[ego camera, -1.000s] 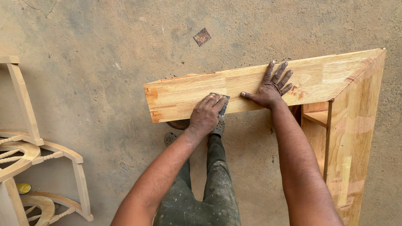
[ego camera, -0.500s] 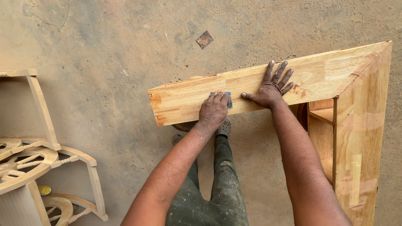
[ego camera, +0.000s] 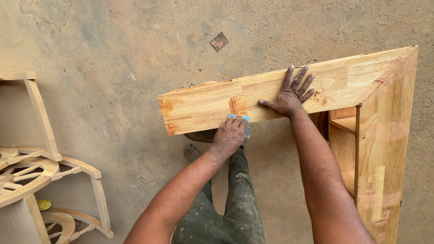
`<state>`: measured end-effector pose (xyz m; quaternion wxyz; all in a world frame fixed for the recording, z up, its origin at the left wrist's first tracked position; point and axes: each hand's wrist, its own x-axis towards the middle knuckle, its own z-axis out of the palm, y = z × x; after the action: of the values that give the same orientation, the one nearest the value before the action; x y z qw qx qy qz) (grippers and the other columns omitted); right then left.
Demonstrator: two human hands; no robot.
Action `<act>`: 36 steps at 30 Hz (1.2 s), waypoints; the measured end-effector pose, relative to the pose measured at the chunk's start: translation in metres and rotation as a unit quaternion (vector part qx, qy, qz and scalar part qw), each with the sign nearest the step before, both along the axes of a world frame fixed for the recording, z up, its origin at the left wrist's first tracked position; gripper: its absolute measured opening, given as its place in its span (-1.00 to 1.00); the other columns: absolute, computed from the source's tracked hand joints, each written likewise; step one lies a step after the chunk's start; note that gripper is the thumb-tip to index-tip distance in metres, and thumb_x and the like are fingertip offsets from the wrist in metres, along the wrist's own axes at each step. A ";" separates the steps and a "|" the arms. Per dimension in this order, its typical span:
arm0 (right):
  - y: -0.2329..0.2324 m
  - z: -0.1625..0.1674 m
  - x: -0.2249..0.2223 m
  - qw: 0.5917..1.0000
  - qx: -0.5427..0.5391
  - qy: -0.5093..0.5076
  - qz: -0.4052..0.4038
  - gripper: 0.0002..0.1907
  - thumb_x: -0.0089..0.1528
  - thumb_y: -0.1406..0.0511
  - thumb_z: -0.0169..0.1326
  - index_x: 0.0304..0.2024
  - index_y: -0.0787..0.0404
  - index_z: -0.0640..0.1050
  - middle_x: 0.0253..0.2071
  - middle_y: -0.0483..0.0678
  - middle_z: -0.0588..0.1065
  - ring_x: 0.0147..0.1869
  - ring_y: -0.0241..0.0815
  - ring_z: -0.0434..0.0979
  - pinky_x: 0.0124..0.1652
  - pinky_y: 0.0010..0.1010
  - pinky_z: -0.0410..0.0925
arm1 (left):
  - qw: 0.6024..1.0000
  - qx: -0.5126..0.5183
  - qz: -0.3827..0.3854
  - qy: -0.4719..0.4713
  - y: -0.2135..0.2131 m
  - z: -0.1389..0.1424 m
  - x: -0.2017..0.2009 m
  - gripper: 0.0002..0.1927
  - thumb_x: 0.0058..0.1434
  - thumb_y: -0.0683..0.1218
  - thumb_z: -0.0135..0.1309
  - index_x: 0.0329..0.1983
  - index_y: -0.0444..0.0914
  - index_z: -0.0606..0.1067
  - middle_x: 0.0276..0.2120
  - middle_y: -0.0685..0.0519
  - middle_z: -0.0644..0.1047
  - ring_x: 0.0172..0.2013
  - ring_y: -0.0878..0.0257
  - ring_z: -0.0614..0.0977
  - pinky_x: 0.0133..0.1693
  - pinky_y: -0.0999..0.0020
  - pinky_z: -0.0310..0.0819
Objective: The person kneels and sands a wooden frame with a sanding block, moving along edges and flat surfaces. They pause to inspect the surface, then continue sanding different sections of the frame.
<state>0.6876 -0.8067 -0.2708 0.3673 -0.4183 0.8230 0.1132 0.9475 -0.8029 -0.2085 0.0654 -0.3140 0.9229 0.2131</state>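
A light wooden cabinet (ego camera: 384, 135) stands on a dusty floor, its long top board (ego camera: 271, 97) running left to right. My left hand (ego camera: 229, 135) presses a small blue piece of sandpaper (ego camera: 239, 118) against the board's near edge, below a darker orange patch. My right hand (ego camera: 291, 94) lies flat on the board's top, fingers spread. My trouser leg (ego camera: 235, 199) and a shoe (ego camera: 191, 152) show below the board.
Unfinished turned-wood furniture parts (ego camera: 40, 171) with curved rails and spindles stand at the left. A small rusty square scrap (ego camera: 219, 41) lies on the concrete floor (ego camera: 113, 68) beyond the board. The cabinet's open shelves (ego camera: 343, 124) face me at the right.
My left hand with the sandpaper has slid a little toward the near edge of the board. My right hand stays flat on top. The view has shifted slightly.
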 end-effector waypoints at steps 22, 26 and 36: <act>-0.001 -0.001 -0.001 1.000 0.011 0.003 0.006 0.75 -0.22 -0.44 0.27 0.52 0.00 -0.60 0.47 0.39 -0.78 0.47 0.51 -0.97 0.24 0.71 -0.59 | 0.998 0.007 0.067 0.001 -0.096 -0.014 -0.019 -0.73 0.39 -0.22 0.04 0.14 -0.30 0.48 0.07 -0.19 0.55 0.10 0.04 0.61 0.11 0.12 0.57; 0.003 -0.006 -0.003 1.000 0.000 0.004 0.006 0.76 -0.24 -0.45 0.26 0.51 0.01 -0.61 0.48 0.36 -0.78 0.47 0.49 -0.97 0.26 0.70 -0.59 | 0.997 0.053 0.041 -0.027 -0.071 -0.023 -0.025 -0.70 0.40 -0.19 0.03 0.18 -0.33 0.46 0.06 -0.22 0.54 0.11 0.01 0.59 0.14 0.08 0.56; 0.003 -0.011 -0.003 1.000 0.011 0.000 0.011 0.75 -0.23 -0.45 0.25 0.51 -0.05 -0.64 0.47 0.34 -0.81 0.46 0.46 -1.01 0.25 0.69 -0.63 | 0.989 0.068 0.127 -0.010 -0.057 -0.011 0.069 -0.69 0.47 -0.16 0.02 0.25 -0.25 0.45 0.16 -0.21 0.53 0.20 -0.07 0.55 0.22 0.01 0.48</act>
<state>0.6843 -0.8033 -0.2815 0.3703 -0.4229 0.8173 0.1264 1.0167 -0.8595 -0.2198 0.0685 -0.4257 0.8581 0.2789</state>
